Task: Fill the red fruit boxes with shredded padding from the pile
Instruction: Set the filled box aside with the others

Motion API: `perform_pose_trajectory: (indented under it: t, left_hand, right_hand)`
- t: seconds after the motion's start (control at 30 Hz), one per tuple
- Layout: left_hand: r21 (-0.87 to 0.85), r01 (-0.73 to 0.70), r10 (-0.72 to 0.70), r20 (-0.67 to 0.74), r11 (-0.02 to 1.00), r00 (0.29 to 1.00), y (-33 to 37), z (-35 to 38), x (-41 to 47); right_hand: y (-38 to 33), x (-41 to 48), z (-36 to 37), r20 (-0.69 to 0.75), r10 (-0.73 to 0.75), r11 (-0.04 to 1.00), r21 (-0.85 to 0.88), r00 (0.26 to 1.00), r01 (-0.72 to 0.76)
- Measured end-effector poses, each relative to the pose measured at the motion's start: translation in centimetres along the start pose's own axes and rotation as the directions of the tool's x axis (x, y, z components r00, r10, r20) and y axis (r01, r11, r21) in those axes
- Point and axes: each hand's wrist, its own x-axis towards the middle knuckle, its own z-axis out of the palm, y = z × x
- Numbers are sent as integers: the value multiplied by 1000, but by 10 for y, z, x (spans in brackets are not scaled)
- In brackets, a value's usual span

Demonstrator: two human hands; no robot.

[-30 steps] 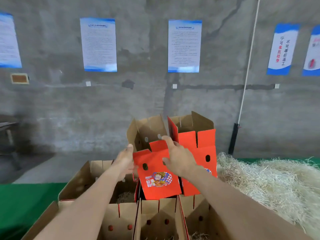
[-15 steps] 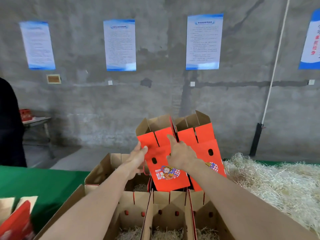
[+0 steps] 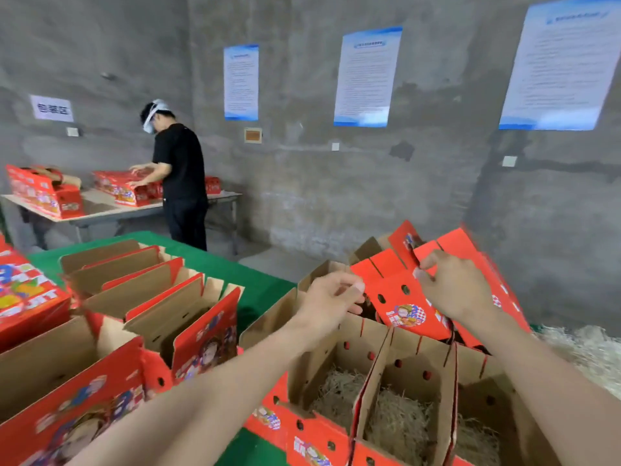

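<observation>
Padding (image 3: pixel 396 422) lay in three open boxes (image 3: pixel 349 351) at lower right, and the pile (image 3: pixel 584 348) showed at the right edge. Both hands held a raised box (image 3: pixel 393 297) above them: the left hand (image 3: pixel 331 299) curled on its left edge, the right hand (image 3: pixel 453 287) pinched its top flap. A second box (image 3: pixel 470 245) leaned behind. The step looked like placing a box, not filling. Next it needed setting down open, then a reach right for a handful. At least four empty boxes (image 3: pixel 161 317) sat lower left. One worker (image 3: pixel 179 169) stood upper left.
</observation>
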Motion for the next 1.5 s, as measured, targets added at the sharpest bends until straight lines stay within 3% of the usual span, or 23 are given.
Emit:
perform_pose_trajectory:
  t: [0.13,0.23,0.33,0.4,0.43,0.53,0.6,0.73,0.8,0.87,0.93,0.97,1.03,1.13,1.23,1.3,1.37,1.47,1.5]
  left_hand:
    - [73,101,-76,-289,992,954,-53,-104,-73]
    - [251,257,-84,-543,933,835,-95,-201,-126]
    - [401,341,12,-662,851,749,-118,-291,-159]
    - [506,409,53,-674,759,737,-134,-346,-167]
    - [553,479,6,-659,682,752,-146,-368,-168]
    - [645,616,-332,-519,453,788,-190,-407,-168]
    - [709,585,-426,-423,394,800,-208,-415,-171]
    - [706,530,-340,-409,471,847,-219,-409,-176]
    - [720,464,-312,-346,516,885,-219,-393,-178]
    - [659,415,-292,-296,627,910,-215,-392,-179]
    - [577,364,-172,-360,732,917,-204,-418,-174]
    - [566,322,-51,-441,759,896,-197,-439,-168]
    - [599,313,169,-612,737,773,-180,-488,-155]
    - [672,470,352,-719,572,599,-154,-574,-132]
    - [573,714,246,-819,401,519,-134,-648,-119]
    - [472,812,150,-881,343,449,-128,-681,-117]
    - [343,851,53,-934,399,352,-128,-700,-118]
    - [59,727,-107,-978,684,180,-140,-711,-119]
    - [-2,676,-125,-983,737,134,-145,-713,-120]
  right_hand:
    - [-21,-32,0,-107,-70,997,33,992,73]
    - [-73,-47,16,-65,-93,994,47,994,96]
    - [-160,-53,58,45,-181,979,104,982,176]
    - [-234,-58,92,128,-286,951,156,950,265]
    - [-272,-62,109,160,-338,934,178,927,310]
    - [-374,-80,146,229,-454,878,279,861,388]
    - [-419,-92,168,285,-496,852,341,820,397]
    - [-462,-113,214,438,-456,883,332,775,333]
    - [-468,-124,237,572,-399,916,293,717,275]
    - [-471,-133,255,679,-341,939,213,650,270]
    - [-474,-140,267,697,-311,945,159,645,285]
    - [-477,-142,271,684,-306,947,143,662,289]
    - [-487,-144,277,661,-324,937,128,677,324]
    - [-504,-142,280,689,-353,920,132,633,370]
    - [-517,-141,283,729,-359,902,111,583,417]
    - [-522,-140,285,745,-359,892,97,563,441]
    - [-526,-139,288,749,-369,880,91,551,465]
    - [-532,-140,291,755,-371,872,83,541,482]
    - [-533,-140,291,754,-370,874,83,543,479]
